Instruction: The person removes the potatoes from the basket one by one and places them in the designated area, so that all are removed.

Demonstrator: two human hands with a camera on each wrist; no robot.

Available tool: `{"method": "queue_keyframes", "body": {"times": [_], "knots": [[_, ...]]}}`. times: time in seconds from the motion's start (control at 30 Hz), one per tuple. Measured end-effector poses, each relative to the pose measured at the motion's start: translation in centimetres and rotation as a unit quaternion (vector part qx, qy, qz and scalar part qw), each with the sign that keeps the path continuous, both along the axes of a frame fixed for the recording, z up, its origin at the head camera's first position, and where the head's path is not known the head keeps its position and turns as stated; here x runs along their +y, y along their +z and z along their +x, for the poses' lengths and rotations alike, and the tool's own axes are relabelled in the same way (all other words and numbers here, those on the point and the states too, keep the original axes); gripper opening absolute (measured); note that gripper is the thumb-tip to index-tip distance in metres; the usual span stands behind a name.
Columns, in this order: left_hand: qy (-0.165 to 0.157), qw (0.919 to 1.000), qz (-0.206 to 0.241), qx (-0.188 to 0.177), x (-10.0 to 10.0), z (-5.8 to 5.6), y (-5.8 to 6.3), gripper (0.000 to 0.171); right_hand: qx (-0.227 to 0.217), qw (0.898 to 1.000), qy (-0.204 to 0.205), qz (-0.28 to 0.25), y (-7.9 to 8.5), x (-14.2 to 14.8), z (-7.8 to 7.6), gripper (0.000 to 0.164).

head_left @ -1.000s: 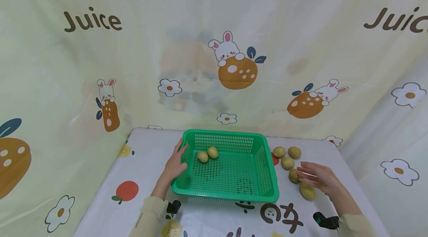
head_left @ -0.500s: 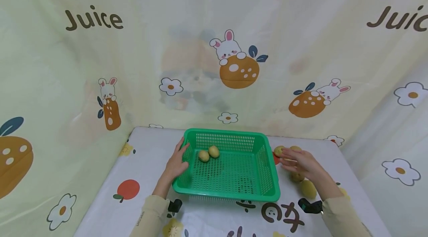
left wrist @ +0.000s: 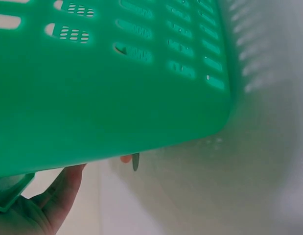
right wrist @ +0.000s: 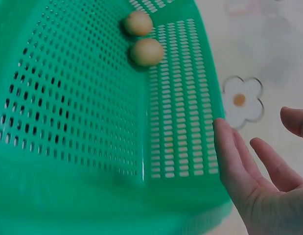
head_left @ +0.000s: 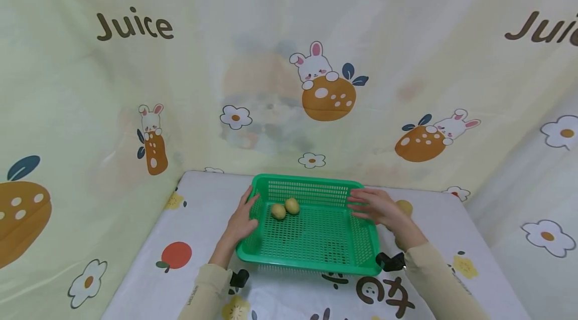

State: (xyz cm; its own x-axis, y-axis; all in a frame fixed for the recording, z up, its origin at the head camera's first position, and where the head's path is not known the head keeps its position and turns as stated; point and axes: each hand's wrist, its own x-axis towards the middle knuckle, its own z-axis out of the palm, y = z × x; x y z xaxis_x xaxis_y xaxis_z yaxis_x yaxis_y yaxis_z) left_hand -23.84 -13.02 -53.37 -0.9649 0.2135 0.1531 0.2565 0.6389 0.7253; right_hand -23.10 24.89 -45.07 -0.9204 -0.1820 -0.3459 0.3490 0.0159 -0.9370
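A green plastic basket (head_left: 311, 266) with slotted walls stands on the table. Two small yellowish potatoes, a nearer one (head_left: 278, 211) and a farther one (head_left: 292, 205), lie together inside its far left part. My left hand (head_left: 239, 224) rests on the left rim, its fingers and thumb extended over the edge. In the left wrist view the basket wall hides most of those fingers. At the far right corner is my right hand (head_left: 377, 207), fingers straight and spread, holding nothing. In the right wrist view, its fingertips come up to the rim; contact is hard to judge.
Right of the basket another potato (head_left: 405, 207) shows behind my right hand; the forearm mostly covers the others there. A white printed cloth (head_left: 180, 224) covers the table. A patterned curtain (head_left: 271, 59) hangs right behind the basket.
My right hand has moved left from above the loose potatoes to the basket's far right corner. The left hand has stayed on the left rim, and the basket looks unmoved.
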Motion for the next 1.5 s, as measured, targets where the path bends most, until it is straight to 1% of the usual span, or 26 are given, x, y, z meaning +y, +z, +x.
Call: {"method": "queue_keyframes", "body": {"times": [0.13, 0.27, 0.47, 0.67, 0.8, 0.9, 1.03, 1.13, 1.27, 1.4, 1.5], "knots": [[0.0, 1.0, -0.003, 0.0, -0.1, 0.1, -0.2, 0.081, -0.009, 1.0, 0.007, 0.006, -0.4, -2.1, -0.7, 0.055], [0.0, 1.0, -0.003, -0.002, -0.1, 0.2, -0.2, 0.081, -0.015, 1.0, 0.014, 0.011, -1.2, -4.1, -1.7, 0.054], [0.001, 1.0, -0.004, 0.006, 0.0, -0.1, -0.4, 0.082, -0.022, 0.999, 0.022, 0.028, -3.0, -6.5, -3.5, 0.053], [0.002, 1.0, -0.005, 0.002, 0.1, -0.3, -0.3, 0.082, -0.03, 0.999, 0.024, 0.027, -4.5, -8.4, -4.6, 0.051], [0.004, 1.0, -0.004, -0.002, 0.1, -0.2, -0.3, 0.083, -0.041, 0.999, 0.016, 0.018, -5.2, -9.4, -5.1, 0.05], [0.004, 1.0, -0.003, 0.002, 0.1, -0.2, -0.2, 0.083, -0.045, 0.999, 0.002, 0.016, -5.5, -10.3, -5.4, 0.049], [0.002, 1.0, 0.002, 0.005, 0.1, -0.1, -0.3, 0.084, -0.041, 0.999, -0.01, 0.022, -6.1, -11.4, -5.8, 0.045], [0.0, 1.0, 0.001, -0.002, 0.1, -0.1, -0.4, 0.084, -0.044, 0.999, -0.014, 0.028, -6.9, -12.1, -6.0, 0.043], [0.0, 1.0, 0.003, -0.005, 0.1, 0.0, -0.5, 0.085, -0.041, 0.998, -0.013, 0.041, -7.6, -12.8, -6.1, 0.045], [0.004, 1.0, 0.005, -0.001, 0.2, 0.1, -0.3, 0.085, -0.036, 0.998, -0.019, 0.05, -7.5, -13.2, -6.0, 0.046], [0.005, 1.0, 0.002, -0.002, 0.2, 0.0, -0.2, 0.084, -0.041, 0.997, -0.029, 0.055, -7.2, -13.4, -5.9, 0.042]]}}
